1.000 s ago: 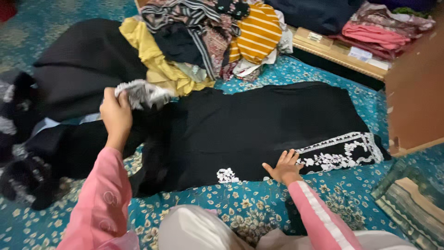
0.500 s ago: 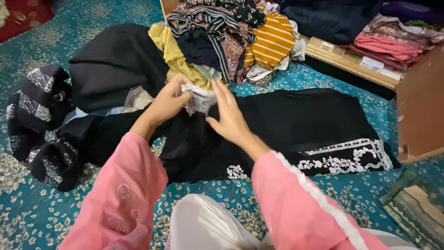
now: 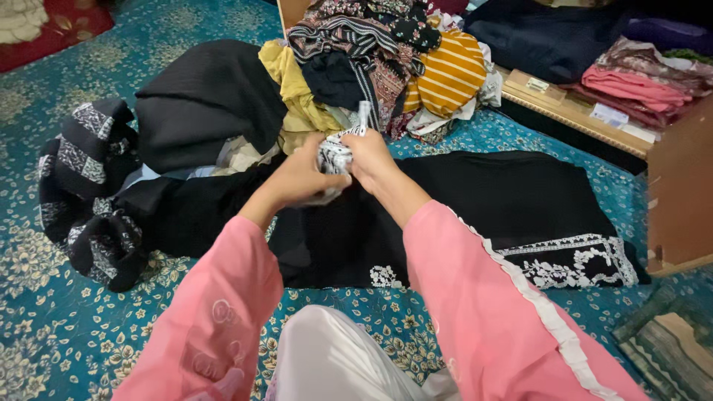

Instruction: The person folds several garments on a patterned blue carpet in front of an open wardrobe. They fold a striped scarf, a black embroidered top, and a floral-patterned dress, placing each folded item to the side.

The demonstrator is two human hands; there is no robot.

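A black garment (image 3: 475,200) with white embroidery at its hem lies spread flat on the patterned teal carpet (image 3: 44,327). Above its left part, my left hand (image 3: 297,178) and my right hand (image 3: 369,154) are together, both gripping the same white lace cuff (image 3: 336,152) of the garment, which is bunched up between the fingers. Both arms wear pink sleeves. My knee in white trousers shows at the bottom.
A heap of mixed clothes (image 3: 386,59) with a yellow striped piece lies behind the hands. A black and grey patterned cloth (image 3: 89,193) is at the left. A wooden shelf (image 3: 594,111) with folded pink fabrics stands at the right.
My right hand left the embroidered hem and came up to the lace cuff. My left hand carried the cuff rightward, and both hands now hold it bunched.
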